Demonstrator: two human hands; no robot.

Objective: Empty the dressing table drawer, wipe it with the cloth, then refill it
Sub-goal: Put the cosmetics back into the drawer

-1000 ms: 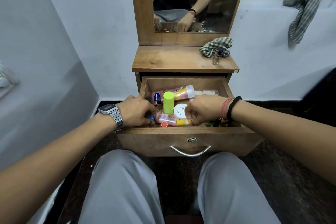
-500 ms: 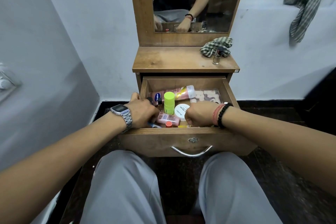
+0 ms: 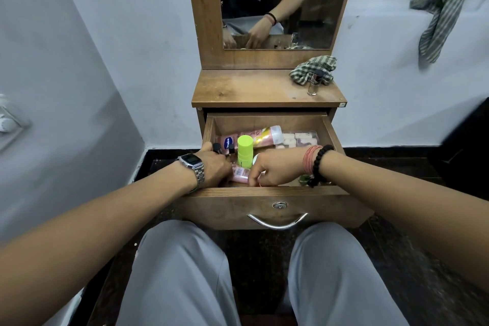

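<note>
Head view: the open drawer (image 3: 270, 200) holds a lime-green stick (image 3: 244, 150), pink lotion tube (image 3: 260, 136) and small pink bottle (image 3: 240, 174). Both hands reach in: left hand (image 3: 215, 167) and right hand (image 3: 276, 167) have curled fingers; what each grip holds cannot be told. Checked cloth (image 3: 312, 70) and a glass bottle (image 3: 315, 83) sit on the wooden worktop (image 3: 251, 87) below the mirror (image 3: 275, 0); pale walls, dark floor.

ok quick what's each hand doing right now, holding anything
Left hand: in the drawer, fingers hidden; grip cannot be told.
Right hand: fingers curled down among the bottles; what it holds cannot be told.
</note>
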